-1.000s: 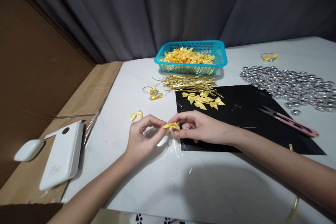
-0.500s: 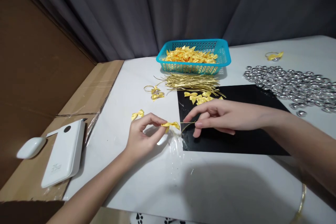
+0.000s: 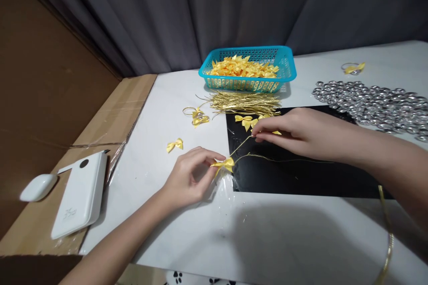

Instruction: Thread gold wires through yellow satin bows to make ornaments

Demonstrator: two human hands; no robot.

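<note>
Makeshift home craft/assembly spot, prob. not a proper workshop: white table (image 3: 267,240) w/ black mat (image 3: 301,178), blue basket (image 3: 288,66) of yellow bows (image 3: 242,67), bulk gold wire ties (image 3: 245,102) & silver pieces (image 3: 374,104), cardboard (image 3: 50,98) alongside, grey curtain (image 3: 200,9) behind.

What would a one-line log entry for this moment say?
left hand: pinches yellow bow | right hand: pinches gold wire running from bow | nearby: black mat, blue basket of bows

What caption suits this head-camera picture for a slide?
Left hand pinches a yellow bow while the right hand holds the end of a gold wire running from it, over a black mat.
</note>
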